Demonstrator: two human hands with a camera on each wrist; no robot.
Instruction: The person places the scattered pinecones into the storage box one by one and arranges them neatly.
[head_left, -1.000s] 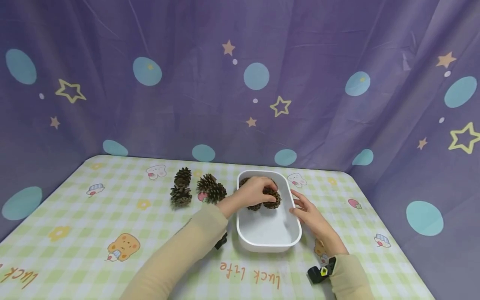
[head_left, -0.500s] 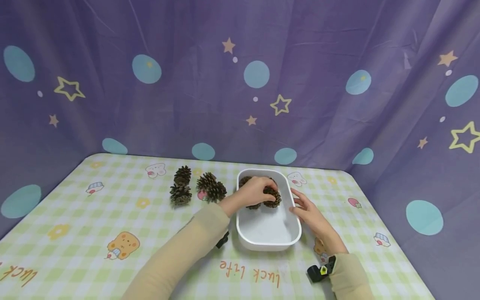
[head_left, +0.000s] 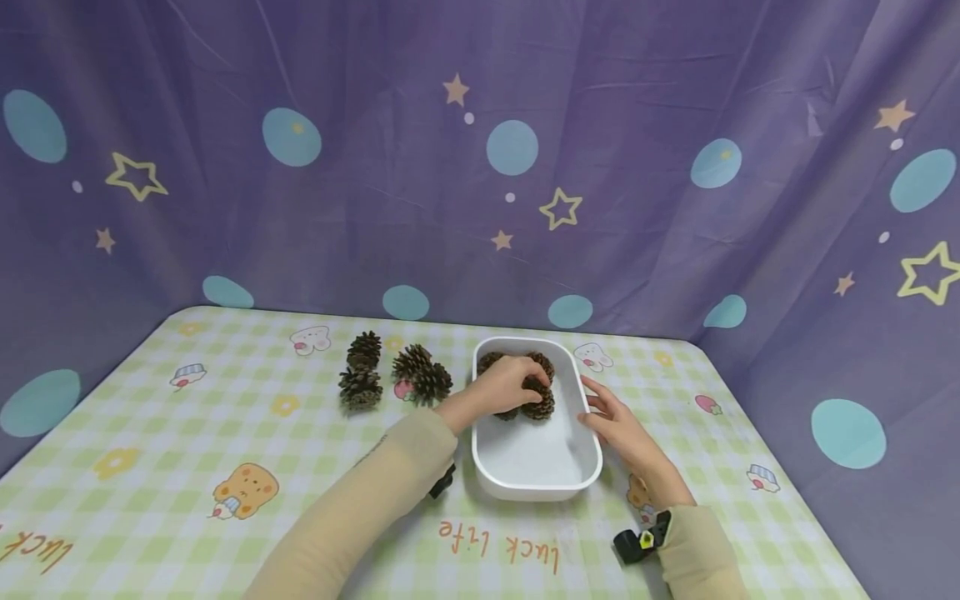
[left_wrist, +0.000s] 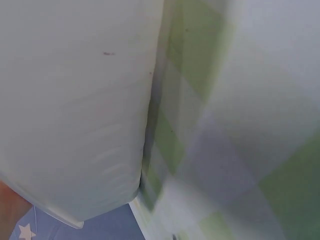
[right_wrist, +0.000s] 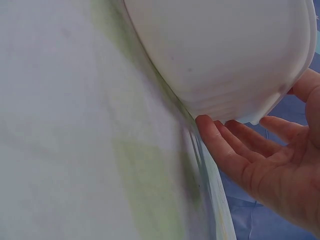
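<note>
One pine cone [head_left: 540,408] in far part of white tub [head_left: 528,492], pinched by left hand [head_left: 502,386] beside other cones [head_left: 542,363]. Right hand [head_left: 618,425] with nearly straight fingers against tub's outer side, presumably for steadying. Loose cones [head_left: 361,389] left, on checked tablecloth [head_left: 172,442].

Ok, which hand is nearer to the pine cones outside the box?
Left. The left hand is inside the white box, right of those pine cones; the right hand is farther right, at the box's outer side.
</note>
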